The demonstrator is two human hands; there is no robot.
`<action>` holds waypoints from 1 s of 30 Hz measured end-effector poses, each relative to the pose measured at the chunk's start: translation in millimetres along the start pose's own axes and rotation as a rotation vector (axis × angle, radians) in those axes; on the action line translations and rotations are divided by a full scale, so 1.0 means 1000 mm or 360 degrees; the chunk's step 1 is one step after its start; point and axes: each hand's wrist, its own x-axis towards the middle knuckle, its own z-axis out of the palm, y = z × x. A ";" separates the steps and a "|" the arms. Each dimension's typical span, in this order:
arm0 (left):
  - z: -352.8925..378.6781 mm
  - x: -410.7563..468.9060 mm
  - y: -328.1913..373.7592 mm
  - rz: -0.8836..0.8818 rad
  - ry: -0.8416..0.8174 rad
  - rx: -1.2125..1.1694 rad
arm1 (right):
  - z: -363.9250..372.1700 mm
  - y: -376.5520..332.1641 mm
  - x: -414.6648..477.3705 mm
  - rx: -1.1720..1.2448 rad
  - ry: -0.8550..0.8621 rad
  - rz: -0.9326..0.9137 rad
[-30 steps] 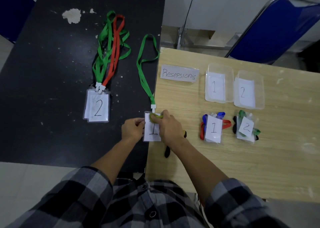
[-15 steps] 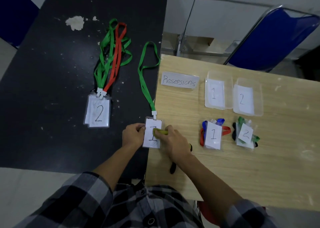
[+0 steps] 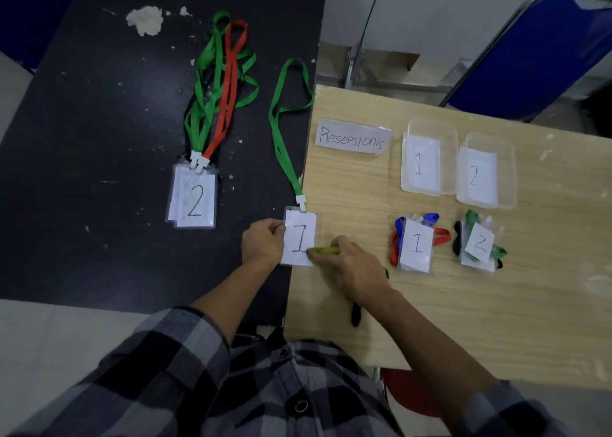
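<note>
Grey-and-black checked sleeves frame the bottom of the view, and both forearms reach forward from them. The right hand [image 3: 354, 267] lies on the wooden table [image 3: 463, 320] with its fingers curled, pinching a small yellow-green object [image 3: 326, 251] against the lower right corner of the badge marked 1 [image 3: 299, 237]; what the object is cannot be told. A black strip [image 3: 356, 315] pokes out from under the right wrist. The left hand [image 3: 263, 244] has its fingers curled as well and grips the left edge of the badge. The badge lies flat across the seam where the black table [image 3: 99, 138] meets the wooden one. Its white clip joins a green lanyard [image 3: 281, 131] that runs away over the black surface and loops back at the wooden table's corner.

To the right on the wood lie two bundles of rolled lanyards, one under a card marked 1 [image 3: 415, 242] and one under a card marked 2 [image 3: 478, 242]. To the left on the black table rests a stack of badges marked 2 [image 3: 193, 199], with green and red lanyards [image 3: 215, 88] trailing away from it. Beyond the bundles stand two clear tubs, one labelled 1 [image 3: 427, 128] and one labelled 2 [image 3: 485, 141], beside a paper sign reading "Resepsionis" [image 3: 352, 136]. Farthest off is a blue chair [image 3: 546, 48].
</note>
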 end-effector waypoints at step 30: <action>0.001 -0.002 0.003 -0.0155 -0.0006 -0.0081 | -0.002 -0.023 0.003 -0.0063 -0.0073 -0.0118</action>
